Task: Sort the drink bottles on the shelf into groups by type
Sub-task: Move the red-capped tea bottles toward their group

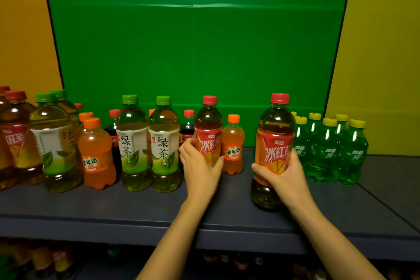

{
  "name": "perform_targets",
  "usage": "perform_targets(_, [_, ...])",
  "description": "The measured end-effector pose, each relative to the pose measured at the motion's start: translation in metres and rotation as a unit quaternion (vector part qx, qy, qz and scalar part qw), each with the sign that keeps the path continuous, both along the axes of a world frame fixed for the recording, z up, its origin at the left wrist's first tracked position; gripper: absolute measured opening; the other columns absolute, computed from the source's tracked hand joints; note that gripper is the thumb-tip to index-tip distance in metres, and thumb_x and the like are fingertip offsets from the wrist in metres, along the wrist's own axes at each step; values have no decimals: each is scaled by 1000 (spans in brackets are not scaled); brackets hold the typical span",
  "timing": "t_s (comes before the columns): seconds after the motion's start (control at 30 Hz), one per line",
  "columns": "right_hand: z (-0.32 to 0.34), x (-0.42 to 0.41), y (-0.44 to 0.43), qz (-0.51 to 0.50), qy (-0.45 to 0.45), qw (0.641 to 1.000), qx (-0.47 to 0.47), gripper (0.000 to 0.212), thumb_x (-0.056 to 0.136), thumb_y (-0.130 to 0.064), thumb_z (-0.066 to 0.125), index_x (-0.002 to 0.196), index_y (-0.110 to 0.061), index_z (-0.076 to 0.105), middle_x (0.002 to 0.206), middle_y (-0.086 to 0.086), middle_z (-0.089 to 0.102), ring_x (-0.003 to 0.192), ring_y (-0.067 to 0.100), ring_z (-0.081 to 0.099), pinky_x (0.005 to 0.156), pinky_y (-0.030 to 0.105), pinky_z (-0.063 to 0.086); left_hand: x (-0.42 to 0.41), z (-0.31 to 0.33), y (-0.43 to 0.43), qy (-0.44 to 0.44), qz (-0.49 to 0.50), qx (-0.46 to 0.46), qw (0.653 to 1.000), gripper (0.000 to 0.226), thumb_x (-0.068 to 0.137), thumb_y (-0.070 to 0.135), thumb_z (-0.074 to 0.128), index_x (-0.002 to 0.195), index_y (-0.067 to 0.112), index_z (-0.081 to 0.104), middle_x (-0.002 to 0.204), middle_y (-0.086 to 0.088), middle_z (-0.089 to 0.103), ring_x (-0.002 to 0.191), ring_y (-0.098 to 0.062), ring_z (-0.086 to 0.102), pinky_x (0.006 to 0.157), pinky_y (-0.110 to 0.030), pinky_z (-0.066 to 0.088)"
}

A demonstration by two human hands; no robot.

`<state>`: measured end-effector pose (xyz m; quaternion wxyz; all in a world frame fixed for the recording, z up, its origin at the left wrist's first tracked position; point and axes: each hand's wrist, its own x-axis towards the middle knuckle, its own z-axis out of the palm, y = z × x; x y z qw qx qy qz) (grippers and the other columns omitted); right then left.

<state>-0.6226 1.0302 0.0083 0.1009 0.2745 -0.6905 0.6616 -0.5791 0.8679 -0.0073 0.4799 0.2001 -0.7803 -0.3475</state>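
Gripping red-capped amber plastic bottles labelled 冰红茶, left hand (200,166) wrapped round one (208,129), right hand (281,176) round another (273,150), green-capped 绿茶 bottles (147,143) beside

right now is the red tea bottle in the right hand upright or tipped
Upright. The red tea bottle stands straight, red cap on top, with the right hand wrapped round its lower label. Whether its base touches the shelf cannot be told.

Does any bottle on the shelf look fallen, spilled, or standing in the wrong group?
Nothing is fallen or spilled. The odd part is the mixing: one small orange soda stands alone between the two iced tea bottles, the left hand on one, the right hand on the other.
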Motion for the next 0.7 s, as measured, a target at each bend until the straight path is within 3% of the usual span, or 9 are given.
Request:
perform_targets(0.13, [0,-3,3,18,-3,1000,-7,56,67,-11,79,109,-22,45,94,-11,58,86,1,56,69,16,41,-5,0,-2,-29,-50,56,997,86,69,30,79,132,7,26,130,-14,50,117,-30,52,92,-38,45])
perform_targets(0.27, [-1,2,-1,42,-11,999,-33,51,68,-10,79,105,-24,47,92,-10,60,84,4,58,71,21,43,1,2,-3,-50,-55,38,997,72,67,36,80,120,10,39,117,-12,58,108,-28,56,87,-41,49])
perform_targets(0.4, [1,13,-12,89,-27,993,-68,45,70,-8,76,101,-27,49,93,-8,61,83,5,60,70,20,45,30,-2,8,-19,-64,34,997,66,67,36,79,115,15,38,114,-6,58,105,-21,58,88,-40,51])
perform_targets(0.53, [7,31,-29,141,-29,986,-81,47,71,-6,75,107,-20,47,91,-8,59,80,4,58,67,18,43,79,-6,13,45,-40,37,997,64,65,42,74,114,24,36,112,3,58,102,-10,58,86,-28,51])
perform_targets(0.7, [9,66,-65,207,-34,974,-86,50,71,-9,75,111,-20,49,93,-8,60,83,6,59,67,19,42,155,0,-15,89,11,33,995,60,69,25,79,114,30,39,106,15,58,98,9,57,79,-7,47])
